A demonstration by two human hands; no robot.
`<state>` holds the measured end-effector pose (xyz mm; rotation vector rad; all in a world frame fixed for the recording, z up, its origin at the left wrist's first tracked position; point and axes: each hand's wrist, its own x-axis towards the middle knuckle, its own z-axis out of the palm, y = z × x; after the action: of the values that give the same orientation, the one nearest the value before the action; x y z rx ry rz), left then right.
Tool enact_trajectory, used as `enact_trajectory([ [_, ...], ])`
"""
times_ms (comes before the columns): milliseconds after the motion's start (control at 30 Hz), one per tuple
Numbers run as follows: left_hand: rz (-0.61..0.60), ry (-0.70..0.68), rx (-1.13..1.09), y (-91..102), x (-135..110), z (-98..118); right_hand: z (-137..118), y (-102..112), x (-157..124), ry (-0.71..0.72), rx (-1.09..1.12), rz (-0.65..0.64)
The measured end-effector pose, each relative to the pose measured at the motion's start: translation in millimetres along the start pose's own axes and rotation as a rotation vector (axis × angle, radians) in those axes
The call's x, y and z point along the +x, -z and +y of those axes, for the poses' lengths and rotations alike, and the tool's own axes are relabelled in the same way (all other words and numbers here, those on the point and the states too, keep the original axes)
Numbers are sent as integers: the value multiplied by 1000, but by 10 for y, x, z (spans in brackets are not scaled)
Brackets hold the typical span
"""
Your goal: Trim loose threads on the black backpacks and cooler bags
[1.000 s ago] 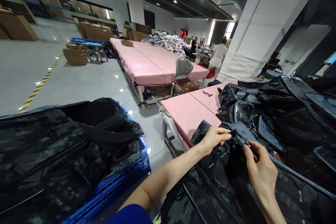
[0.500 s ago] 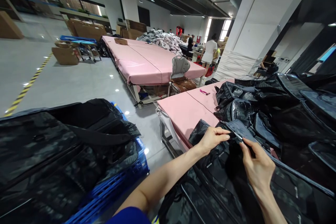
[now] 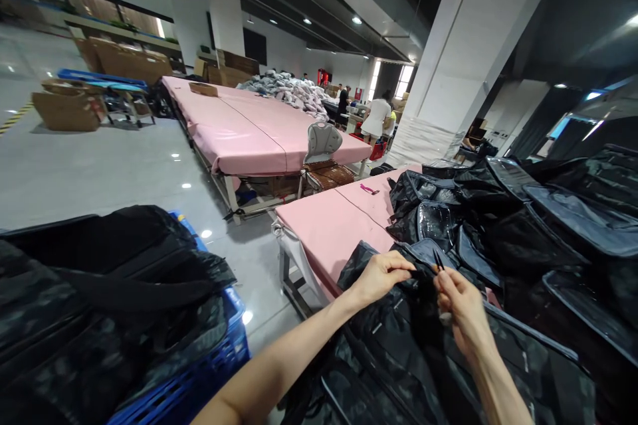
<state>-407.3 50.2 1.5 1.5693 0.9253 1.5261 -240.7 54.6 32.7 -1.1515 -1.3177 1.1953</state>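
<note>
My left hand (image 3: 386,275) is closed in a pinch on a dark strap or edge of a black camouflage backpack (image 3: 393,358). Close beside it, my right hand (image 3: 458,299) grips small black thread snips (image 3: 438,260), whose two pointed blades stick up slightly apart above the fingers. Their handle is hidden in my palm. The backpack lies below both hands at the table edge, its grey-blue lining showing at the rim.
More open black bags (image 3: 538,226) are heaped on the pink-covered table (image 3: 329,219) to the right. A blue crate (image 3: 232,332) with bags stands at lower left. Beyond are a chair (image 3: 323,153), a larger pink table (image 3: 239,126), cartons (image 3: 70,106) and people (image 3: 377,116) at the back.
The view has shifted right. My right hand has turned, and the snips now point upward, away from the strap by my left hand where they were earlier. The left hand keeps its pinch.
</note>
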Motion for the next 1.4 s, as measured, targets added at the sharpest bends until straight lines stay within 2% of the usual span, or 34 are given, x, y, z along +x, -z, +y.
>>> enact_trajectory([
  [67,-48,-81,72,26,-25,21,8,-108,-38,-214,112,-120],
  [167,-82,-156,183,73,-74,45,106,-228,-118,-351,171,-234],
  [267,-94,-181,258,114,-122,61,213,-267,-166,-356,184,-298],
  [333,-78,-173,259,112,-164,72,248,-274,-166,-333,189,-261],
  [433,116,-74,192,47,-266,97,259,-315,-141,-275,219,-158],
  [533,300,51,222,-48,-387,132,283,-403,-113,-193,207,-88],
  [700,408,109,186,-76,-452,163,374,-463,-83,-73,70,-53],
  [767,405,113,198,-40,-442,153,377,-404,-86,43,-72,-53],
  [867,388,79,317,-7,-433,129,317,-284,-100,356,-346,-35],
  [933,357,18,391,-17,-435,118,250,-236,-97,513,-433,-67],
  [1100,324,-178,497,-51,-463,108,112,-258,-82,630,-539,-205],
  [1167,335,-283,566,-39,-487,110,88,-281,-114,701,-600,-221],
  [1233,363,-351,638,-26,-512,125,83,-298,-166,814,-677,-183],
  [1333,353,-276,650,-34,-534,182,109,-320,-242,951,-747,-66],
  [1400,320,-142,563,-55,-532,234,135,-334,-278,931,-696,-25],
])
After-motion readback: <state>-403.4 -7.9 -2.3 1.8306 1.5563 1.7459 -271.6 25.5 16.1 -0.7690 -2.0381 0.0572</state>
